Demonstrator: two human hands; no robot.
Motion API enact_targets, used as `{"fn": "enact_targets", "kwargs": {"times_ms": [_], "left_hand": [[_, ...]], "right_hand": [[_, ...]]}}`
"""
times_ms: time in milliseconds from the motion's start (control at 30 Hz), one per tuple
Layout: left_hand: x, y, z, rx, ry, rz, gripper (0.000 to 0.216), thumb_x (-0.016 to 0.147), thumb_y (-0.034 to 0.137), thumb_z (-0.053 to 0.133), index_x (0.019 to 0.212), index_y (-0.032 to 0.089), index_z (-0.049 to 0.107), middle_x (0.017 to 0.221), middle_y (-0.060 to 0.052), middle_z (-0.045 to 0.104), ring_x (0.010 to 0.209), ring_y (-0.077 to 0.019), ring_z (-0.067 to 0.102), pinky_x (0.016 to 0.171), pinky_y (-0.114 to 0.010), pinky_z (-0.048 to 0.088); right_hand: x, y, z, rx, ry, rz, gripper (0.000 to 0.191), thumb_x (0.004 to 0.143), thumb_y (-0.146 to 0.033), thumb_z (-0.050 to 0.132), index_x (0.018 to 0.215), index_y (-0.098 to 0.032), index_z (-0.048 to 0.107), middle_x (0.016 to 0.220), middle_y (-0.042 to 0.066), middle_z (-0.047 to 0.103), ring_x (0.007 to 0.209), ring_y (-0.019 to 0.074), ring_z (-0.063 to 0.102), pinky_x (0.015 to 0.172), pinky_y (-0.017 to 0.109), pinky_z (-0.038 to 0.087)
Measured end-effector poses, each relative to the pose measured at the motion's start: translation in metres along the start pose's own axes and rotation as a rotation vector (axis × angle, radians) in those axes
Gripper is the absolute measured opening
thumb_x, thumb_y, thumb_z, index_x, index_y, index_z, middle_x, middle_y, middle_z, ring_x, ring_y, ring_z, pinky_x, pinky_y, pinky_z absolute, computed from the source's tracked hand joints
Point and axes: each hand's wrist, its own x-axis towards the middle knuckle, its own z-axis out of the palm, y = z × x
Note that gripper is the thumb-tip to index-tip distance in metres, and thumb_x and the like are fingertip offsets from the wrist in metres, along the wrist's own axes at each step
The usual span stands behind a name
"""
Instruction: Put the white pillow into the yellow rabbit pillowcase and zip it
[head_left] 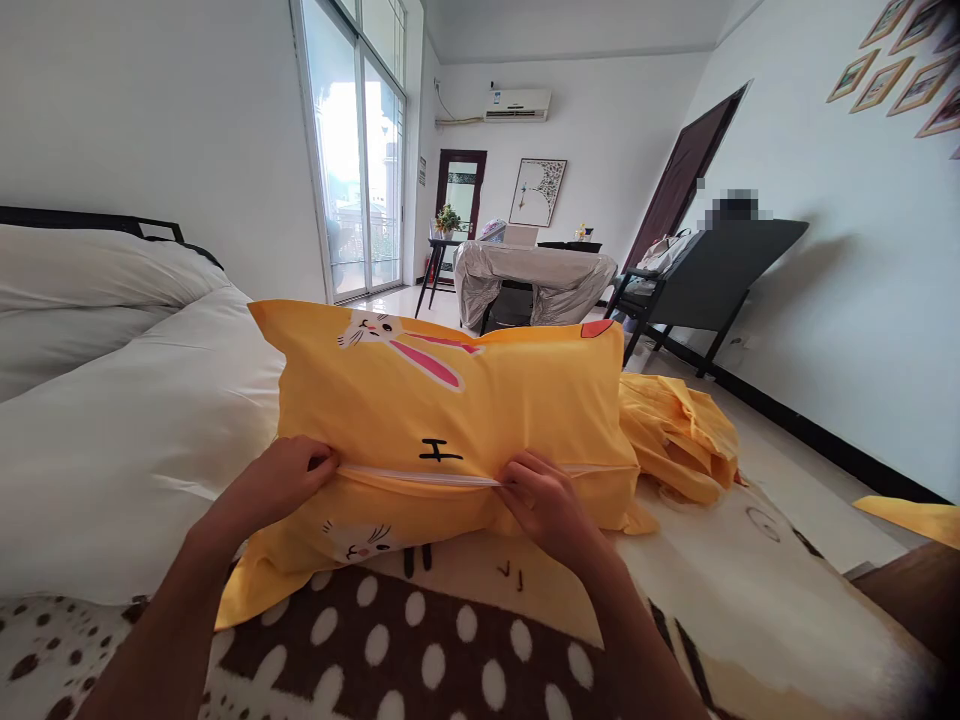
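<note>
A yellow pillow [480, 410] with a rabbit print lies on the bed in front of me, its white zipper [420, 477] running along the near side. My left hand [281, 478] pinches the case at the left end of the zipper. My right hand [541, 500] is closed on the zipper near the middle-right, fingers pinched around the slider area. To the right of the pillow lies a crumpled yellow cloth [679, 435].
A white duvet [127, 430] covers the bed's left side, and a brown spotted blanket [420, 650] lies beneath the pillow. Across the floor stand a covered table [536, 275], a dark recliner [705, 275] by the right wall, and glass doors [360, 160].
</note>
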Motion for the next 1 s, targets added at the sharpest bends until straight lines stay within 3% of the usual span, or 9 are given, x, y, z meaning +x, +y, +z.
{"fn": "enact_targets", "kwargs": {"times_ms": [133, 300, 533, 667, 833, 933, 1000], "left_hand": [[0.0, -0.002, -0.001, 0.072, 0.049, -0.071, 0.028, 0.079, 0.035, 0.037, 0.057, 0.019, 0.042, 0.063, -0.004, 0.057, 0.062, -0.0173, 0.05, 0.058, -0.029, 0.029], [-0.003, 0.002, -0.005, 0.103, 0.07, -0.164, 0.028, 0.079, 0.038, 0.038, 0.061, 0.02, 0.048, 0.075, -0.006, 0.061, 0.071, -0.02, 0.053, 0.061, -0.03, 0.032], [-0.01, 0.008, -0.007, 0.145, 0.033, -0.142, 0.03, 0.083, 0.034, 0.035, 0.064, 0.02, 0.053, 0.078, -0.006, 0.065, 0.074, -0.0217, 0.057, 0.062, -0.031, 0.034], [-0.017, 0.008, -0.008, 0.198, 0.05, 0.031, 0.035, 0.088, 0.031, 0.031, 0.082, 0.021, 0.063, 0.088, -0.006, 0.068, 0.083, -0.0242, 0.061, 0.071, -0.034, 0.039], [-0.026, 0.022, 0.004, 0.335, 0.292, 0.348, 0.019, 0.078, 0.019, 0.049, 0.093, 0.017, 0.062, 0.099, -0.01, 0.063, 0.091, -0.0259, 0.058, 0.082, -0.038, 0.043], [-0.028, 0.041, 0.02, 0.336, 0.299, 0.585, 0.034, 0.075, 0.008, 0.051, 0.106, 0.02, 0.058, 0.107, -0.007, 0.06, 0.096, -0.024, 0.056, 0.085, -0.037, 0.044], [-0.026, 0.053, 0.03, 0.36, 0.293, 0.667, 0.037, 0.076, 0.004, 0.049, 0.109, 0.02, 0.056, 0.109, -0.007, 0.059, 0.097, -0.0235, 0.054, 0.086, -0.037, 0.044]], "right_hand": [[0.001, 0.0, 0.003, 0.003, -0.021, 0.001, 0.018, 0.091, -0.018, 0.052, 0.074, -0.02, 0.051, 0.078, 0.003, 0.057, 0.076, 0.0169, 0.052, 0.067, 0.026, 0.038], [0.001, 0.0, 0.007, 0.008, -0.04, 0.005, 0.017, 0.09, -0.017, 0.053, 0.073, -0.02, 0.05, 0.078, 0.003, 0.057, 0.075, 0.0167, 0.052, 0.066, 0.026, 0.038], [0.002, -0.001, 0.006, 0.002, -0.028, 0.002, 0.017, 0.089, -0.016, 0.054, 0.073, -0.02, 0.05, 0.077, 0.002, 0.057, 0.074, 0.0163, 0.052, 0.067, 0.026, 0.038], [0.001, -0.001, 0.005, 0.011, -0.026, 0.014, 0.017, 0.09, -0.016, 0.053, 0.073, -0.019, 0.052, 0.077, 0.003, 0.057, 0.074, 0.0162, 0.053, 0.066, 0.026, 0.038], [0.001, -0.001, 0.005, 0.02, -0.027, 0.033, 0.016, 0.091, -0.018, 0.053, 0.076, -0.019, 0.055, 0.079, 0.003, 0.06, 0.076, 0.0168, 0.055, 0.067, 0.027, 0.041], [0.001, 0.0, 0.004, 0.027, -0.028, 0.032, 0.015, 0.093, -0.021, 0.052, 0.079, -0.02, 0.059, 0.08, 0.004, 0.062, 0.077, 0.0174, 0.057, 0.069, 0.028, 0.042], [0.001, 0.0, 0.003, 0.032, -0.031, 0.028, 0.016, 0.094, -0.023, 0.051, 0.081, -0.02, 0.06, 0.081, 0.005, 0.063, 0.078, 0.0177, 0.058, 0.07, 0.029, 0.044]]}}
